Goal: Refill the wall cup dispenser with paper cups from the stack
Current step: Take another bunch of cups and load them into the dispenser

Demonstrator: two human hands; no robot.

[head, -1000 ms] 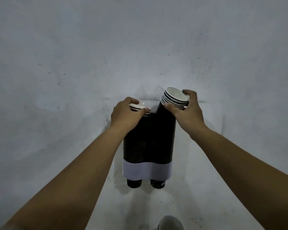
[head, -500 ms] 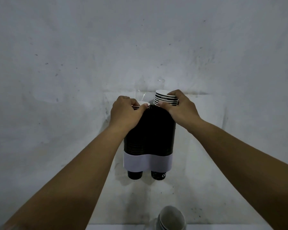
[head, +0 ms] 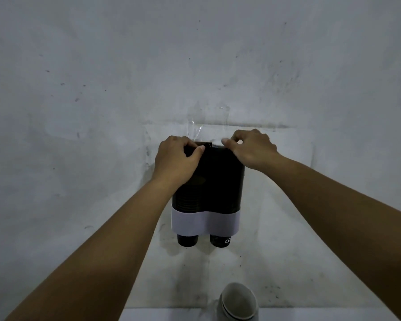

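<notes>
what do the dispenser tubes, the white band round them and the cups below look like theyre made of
Dispenser tubes: probably clear glossy plastic, judging by glints at the top; they look black from the cups inside. White band: matte, flat, likely paper or card. Spare cups: matte white inside with rolled rims, likely paper.

left hand (head: 175,162), right hand (head: 252,149), fingers curled, raised

White ledge (head: 167,315) at bottom — cup stack (head: 239,302) upright on it.

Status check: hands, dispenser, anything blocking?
Left hand and right hand both pressing at top of black twin-tube wall cup dispenser. Spare stack of white-lined paper cups waits below. Nothing in the way.
</notes>
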